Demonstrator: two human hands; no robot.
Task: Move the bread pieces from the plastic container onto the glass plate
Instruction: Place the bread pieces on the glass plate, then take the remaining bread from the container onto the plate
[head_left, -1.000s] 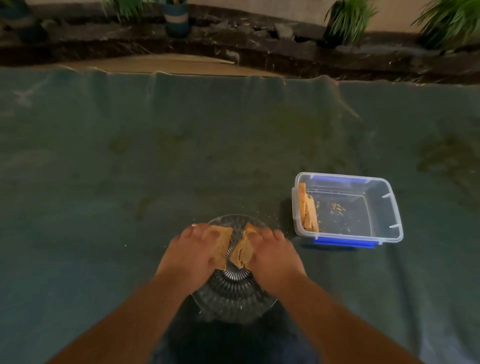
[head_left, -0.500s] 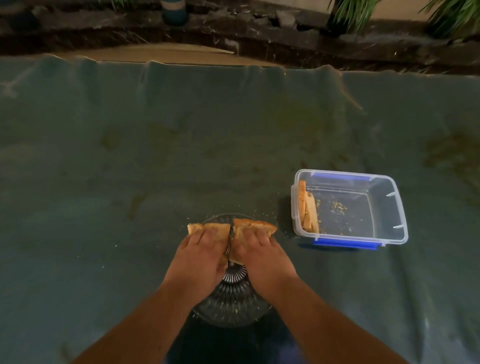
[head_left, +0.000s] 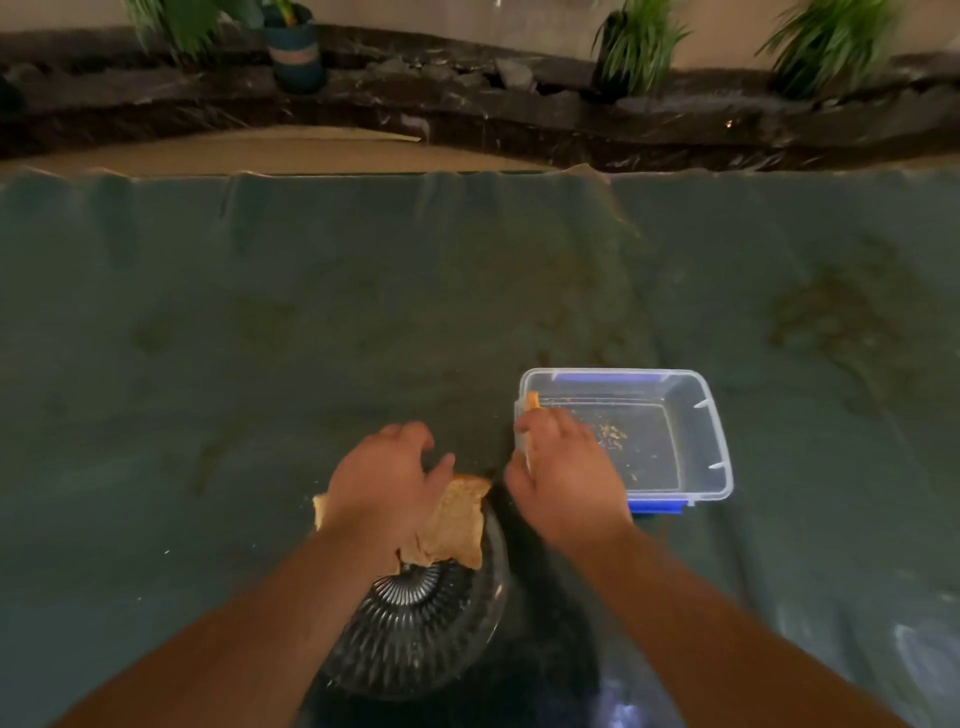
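Two flat brown bread pieces (head_left: 457, 525) lie on the far part of the ribbed glass plate (head_left: 415, 629) near me. My left hand (head_left: 384, 478) hovers over them with fingers spread, holding nothing. The clear plastic container (head_left: 711, 441) with blue clips stands to the right of the plate. My right hand (head_left: 566, 473) reaches over its left wall, fingers curled around the upright bread (head_left: 532, 402) leaning there; whether the grip has closed is hard to tell. Crumbs lie on the container's floor.
A teal cloth (head_left: 260, 364) covers the whole work surface. Beyond its far edge run a cardboard sheet (head_left: 291, 150), a dark stone ledge and several potted plants (head_left: 639, 47).
Both hands have let go of the two bread pieces on the plate. My right hand has moved right to the container's left wall, and my left hand has lifted a little.
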